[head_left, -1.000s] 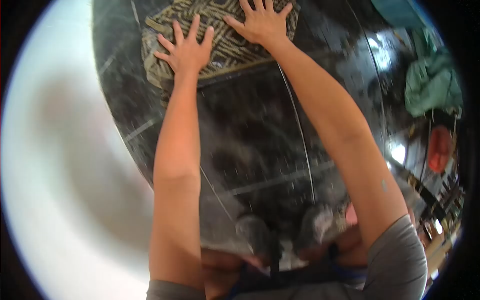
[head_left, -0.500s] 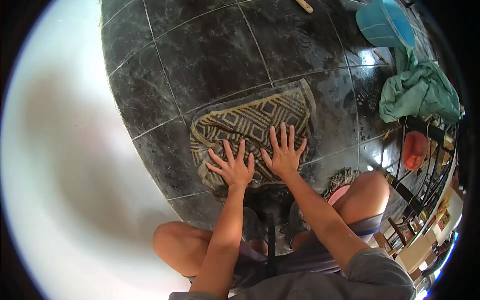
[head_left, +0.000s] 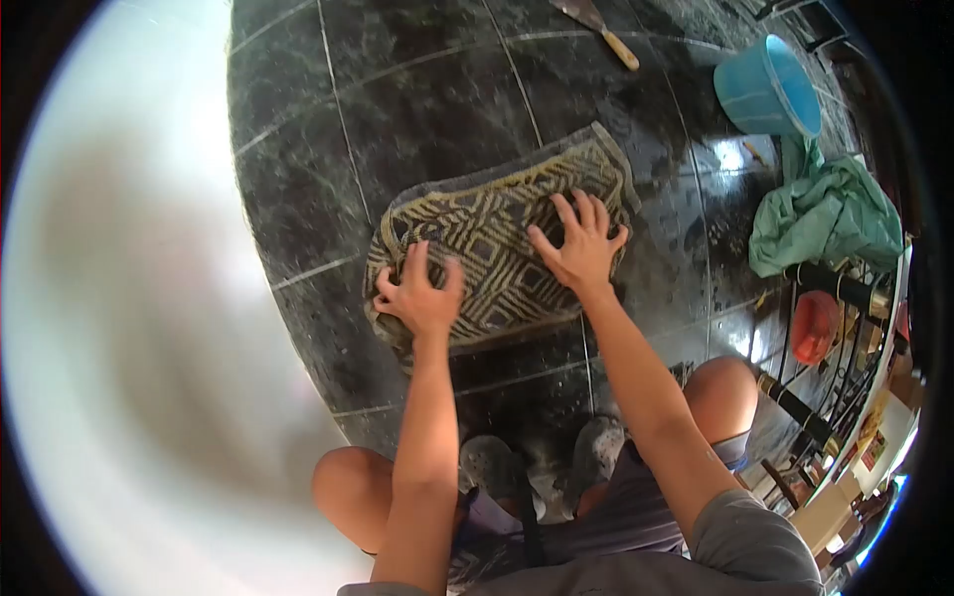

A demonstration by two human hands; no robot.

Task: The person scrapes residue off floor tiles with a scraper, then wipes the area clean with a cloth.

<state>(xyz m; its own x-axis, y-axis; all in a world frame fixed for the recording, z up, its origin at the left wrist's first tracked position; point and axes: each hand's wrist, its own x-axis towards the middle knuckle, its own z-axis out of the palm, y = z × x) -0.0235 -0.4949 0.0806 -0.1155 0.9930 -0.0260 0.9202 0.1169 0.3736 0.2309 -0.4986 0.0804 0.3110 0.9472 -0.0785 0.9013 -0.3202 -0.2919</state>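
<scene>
A dark patterned cloth (head_left: 487,268) with tan diamonds and stripes lies spread on the black tiled floor in front of my feet. On its left part rests my left hand (head_left: 424,296), fingers apart and bent, the tips touching the fabric. My right hand (head_left: 584,246) is near the cloth's right end, its fingers spread and bent with the tips down on the weave. Neither hand shows a closed grip. Wrinkles run along the cloth's left edge.
Ahead lies a scraper with a wooden handle (head_left: 621,50). At the right are a blue bucket (head_left: 745,94), a crumpled green cloth (head_left: 825,219), a red container (head_left: 815,326) and a dark metal frame. A white wall (head_left: 139,298) borders the tiles at left.
The cloth has slid forward, away from my feet, along with both hands. My hands have moved farther apart, and their flat fingers are now bent. More of the scraper shows.
</scene>
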